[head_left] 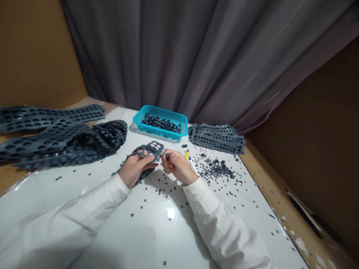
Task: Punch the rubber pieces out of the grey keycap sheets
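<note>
Near the middle of the white tabletop, my left hand (135, 168) grips a dark grey rubber sheet (153, 148) with rows of round holes, thumb on top. The sheet's lower part hangs down onto the table behind that hand. Just to the right, my right hand (177, 164) is closed with a small dark rubber piece (168, 157) showing between thumb and fingers. Its fingertips are close to the sheet's right edge; whether they touch it I cannot tell.
Behind the hands stands a blue basket (183, 129) holding many small dark pieces. Perforated sheets (56, 144) are heaped at left; another sheet (217, 138) lies back right. Scattered dark discs (217, 170), a yellow tool (186, 154) and a white pen-like tool (193, 165) are at right.
</note>
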Demonstrator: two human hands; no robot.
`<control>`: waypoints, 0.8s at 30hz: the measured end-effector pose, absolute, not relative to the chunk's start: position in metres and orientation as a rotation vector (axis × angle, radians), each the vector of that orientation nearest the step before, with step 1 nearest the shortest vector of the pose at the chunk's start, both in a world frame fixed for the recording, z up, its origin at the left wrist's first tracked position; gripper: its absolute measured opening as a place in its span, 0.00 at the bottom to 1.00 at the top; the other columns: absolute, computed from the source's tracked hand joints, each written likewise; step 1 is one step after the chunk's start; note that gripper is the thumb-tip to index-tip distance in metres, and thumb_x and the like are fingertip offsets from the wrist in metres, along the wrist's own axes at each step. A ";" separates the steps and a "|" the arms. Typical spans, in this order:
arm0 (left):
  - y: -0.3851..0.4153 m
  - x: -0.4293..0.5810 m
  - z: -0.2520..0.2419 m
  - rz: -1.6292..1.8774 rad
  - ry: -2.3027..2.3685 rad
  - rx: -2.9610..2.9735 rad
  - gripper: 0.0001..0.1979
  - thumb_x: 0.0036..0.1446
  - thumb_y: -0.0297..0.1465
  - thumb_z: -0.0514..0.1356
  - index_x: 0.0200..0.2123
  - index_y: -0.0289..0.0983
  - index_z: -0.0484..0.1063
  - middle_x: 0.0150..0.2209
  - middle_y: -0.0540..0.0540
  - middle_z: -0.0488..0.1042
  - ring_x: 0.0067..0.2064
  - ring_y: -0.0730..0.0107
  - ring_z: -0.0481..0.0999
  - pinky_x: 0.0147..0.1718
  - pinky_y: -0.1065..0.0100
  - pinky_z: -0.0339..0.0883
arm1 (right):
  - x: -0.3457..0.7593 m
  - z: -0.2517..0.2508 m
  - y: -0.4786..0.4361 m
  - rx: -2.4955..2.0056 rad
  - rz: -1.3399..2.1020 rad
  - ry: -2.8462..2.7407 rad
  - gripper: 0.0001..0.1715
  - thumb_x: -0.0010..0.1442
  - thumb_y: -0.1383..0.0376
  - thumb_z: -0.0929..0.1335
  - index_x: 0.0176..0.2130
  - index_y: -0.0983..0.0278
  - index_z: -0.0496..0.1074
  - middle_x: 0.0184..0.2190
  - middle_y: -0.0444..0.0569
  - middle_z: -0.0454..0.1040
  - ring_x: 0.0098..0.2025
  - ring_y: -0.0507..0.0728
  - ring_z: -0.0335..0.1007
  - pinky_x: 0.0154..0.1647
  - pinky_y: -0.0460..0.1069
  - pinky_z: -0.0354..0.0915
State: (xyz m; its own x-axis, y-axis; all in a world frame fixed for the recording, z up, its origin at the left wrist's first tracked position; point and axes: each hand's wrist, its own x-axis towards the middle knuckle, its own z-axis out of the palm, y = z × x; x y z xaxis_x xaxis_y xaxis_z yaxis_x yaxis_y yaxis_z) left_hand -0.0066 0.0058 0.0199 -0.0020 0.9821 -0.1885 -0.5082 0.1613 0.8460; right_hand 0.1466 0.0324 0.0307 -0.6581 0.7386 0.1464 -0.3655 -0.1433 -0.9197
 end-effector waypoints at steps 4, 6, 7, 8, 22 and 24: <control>0.025 -0.012 0.028 1.329 0.953 0.702 0.15 0.38 0.27 0.66 0.23 0.36 0.60 0.25 0.52 0.72 0.31 0.71 0.74 0.33 0.67 0.71 | 0.148 0.032 0.030 -0.515 1.677 -1.574 0.20 0.55 0.51 0.66 0.26 0.65 0.63 0.18 0.38 0.53 0.18 0.45 0.44 0.19 0.44 0.42; 0.044 -0.014 0.042 1.353 0.969 0.794 0.14 0.40 0.26 0.64 0.24 0.37 0.59 0.23 0.53 0.71 0.28 0.72 0.74 0.32 0.68 0.70 | 0.148 0.036 0.028 -0.525 1.631 -1.618 0.19 0.55 0.52 0.66 0.28 0.65 0.64 0.19 0.38 0.55 0.19 0.46 0.46 0.19 0.44 0.44; 0.055 -0.014 0.052 1.346 0.967 0.890 0.13 0.41 0.26 0.64 0.24 0.37 0.59 0.22 0.53 0.71 0.27 0.72 0.73 0.32 0.68 0.69 | 0.148 0.038 0.027 -0.528 1.613 -1.631 0.19 0.55 0.52 0.66 0.28 0.65 0.64 0.20 0.39 0.56 0.19 0.46 0.46 0.19 0.44 0.44; 0.064 -0.015 0.063 1.316 0.952 1.009 0.11 0.43 0.27 0.63 0.24 0.37 0.60 0.22 0.53 0.70 0.27 0.73 0.73 0.32 0.67 0.69 | 0.149 0.040 0.026 -0.533 1.595 -1.640 0.18 0.54 0.52 0.67 0.28 0.65 0.64 0.20 0.39 0.57 0.20 0.46 0.47 0.20 0.44 0.45; 0.019 -0.009 0.072 0.998 0.894 1.187 0.08 0.40 0.23 0.62 0.26 0.36 0.64 0.24 0.51 0.71 0.25 0.72 0.70 0.26 0.70 0.64 | 0.181 0.080 0.035 -0.595 1.416 -1.260 0.09 0.45 0.74 0.58 0.26 0.64 0.64 0.19 0.38 0.58 0.15 0.44 0.39 0.17 0.43 0.39; 0.008 -0.010 0.050 0.951 0.939 1.130 0.08 0.40 0.23 0.62 0.25 0.36 0.65 0.23 0.52 0.69 0.25 0.73 0.69 0.25 0.71 0.64 | 0.182 0.075 0.038 -0.702 1.385 -1.407 0.09 0.45 0.73 0.57 0.23 0.65 0.64 0.16 0.38 0.54 0.16 0.45 0.40 0.17 0.43 0.41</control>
